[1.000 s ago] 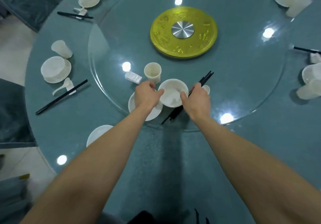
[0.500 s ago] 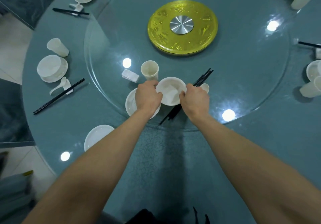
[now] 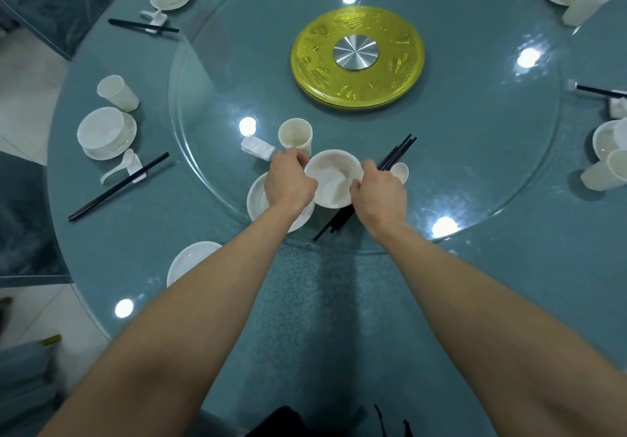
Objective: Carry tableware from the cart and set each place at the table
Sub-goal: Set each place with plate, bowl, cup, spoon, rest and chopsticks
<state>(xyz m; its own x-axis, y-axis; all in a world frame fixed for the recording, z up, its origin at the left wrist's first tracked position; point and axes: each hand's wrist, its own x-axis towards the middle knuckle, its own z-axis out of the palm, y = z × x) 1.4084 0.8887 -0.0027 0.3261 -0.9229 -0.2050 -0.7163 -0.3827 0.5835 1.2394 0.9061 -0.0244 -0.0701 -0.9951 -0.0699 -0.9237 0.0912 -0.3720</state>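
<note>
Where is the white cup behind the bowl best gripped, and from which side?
Wrap the side wall of the white upright cup from its right, its free side. It stands mouth up; the white round bowl and left hand crowd its near side.

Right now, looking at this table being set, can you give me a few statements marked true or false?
1. The left hand and right hand both grip the white round bowl. True.
2. The tall white cup beyond the bowl lies on its side. False: it stands upright.
3. The black chopsticks lie right of the bowl, passing under the right hand. True.
4. The golden round disc lies on the near side of the bowl. False: it lies beyond the cup.
</note>
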